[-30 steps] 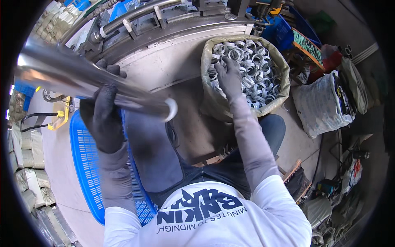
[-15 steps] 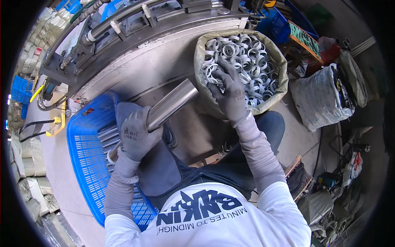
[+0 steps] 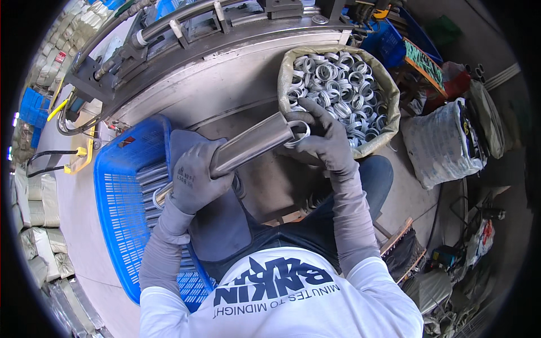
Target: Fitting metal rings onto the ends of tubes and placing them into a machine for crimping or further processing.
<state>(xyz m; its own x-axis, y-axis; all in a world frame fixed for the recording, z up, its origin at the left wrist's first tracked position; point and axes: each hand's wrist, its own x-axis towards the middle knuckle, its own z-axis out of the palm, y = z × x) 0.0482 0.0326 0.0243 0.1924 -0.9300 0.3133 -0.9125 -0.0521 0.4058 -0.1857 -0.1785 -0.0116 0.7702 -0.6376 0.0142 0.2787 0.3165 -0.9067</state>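
My left hand (image 3: 197, 174), in a grey glove, is closed round a shiny metal tube (image 3: 253, 145) that slants up to the right. At the tube's upper end my gloved right hand (image 3: 327, 138) pinches a whitish ring (image 3: 298, 134) against or just by the open mouth; whether it is on the tube I cannot tell. A second pale ring (image 3: 158, 198) shows at the tube's lower end, beside my left wrist. Beyond my right hand stands a fabric sack (image 3: 389, 84) full of similar loose rings (image 3: 338, 84).
A blue basket (image 3: 121, 225) holding several metal tubes (image 3: 152, 174) stands to my left. A grey pad (image 3: 220, 242) covers my left thigh. Ahead runs a dark metal machine frame (image 3: 225, 42). Another whitish sack (image 3: 442, 143) stands to the right.
My right hand has come from the sack to the tube's upper end with a ring in its fingers. The tube has shifted slightly right and lies flatter.
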